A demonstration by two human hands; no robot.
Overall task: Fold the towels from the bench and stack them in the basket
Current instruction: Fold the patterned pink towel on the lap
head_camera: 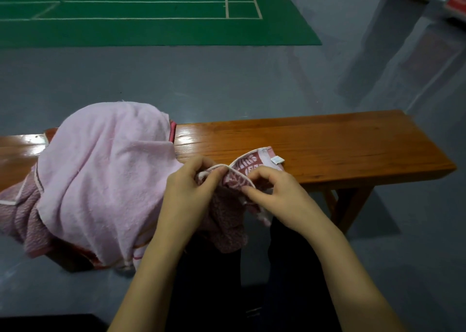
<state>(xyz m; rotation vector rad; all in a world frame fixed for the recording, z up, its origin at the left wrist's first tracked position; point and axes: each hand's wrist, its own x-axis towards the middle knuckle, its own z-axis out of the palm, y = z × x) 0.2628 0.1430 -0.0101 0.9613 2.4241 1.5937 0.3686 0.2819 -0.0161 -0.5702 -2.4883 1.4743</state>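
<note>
Gripping a small patterned towel (243, 170) at the near edge of the wooden bench (340, 145), the person works with both hands close together; the left hand (191, 188) has its fingers curled round a bunched fold of the cloth, and the right hand (274, 193) pinches the white-piped hem between thumb and fingertips; the two grips sit just beside each other, with a short arc of hem raised between them. The towel is dusty red with a pale leaf pattern woven into it; a plain pink band runs along one end, and a small white label (277, 159) is sewn at that corner, which lies flat on the bench top; the rest of the cloth hangs crumpled below the hands, over the front edge of the bench and against the person's dark trousers (290, 268). To the left, a heap of other towels covers the bench; a large pale pink towel (100, 170) is draped over the top, and a darker pink ribbed towel (22, 213) with a striped edge spills out beneath it on the left side. Beyond the bench lies a grey floor (227, 79), and farther off a green court mat (151, 29) marked with white lines.
</note>
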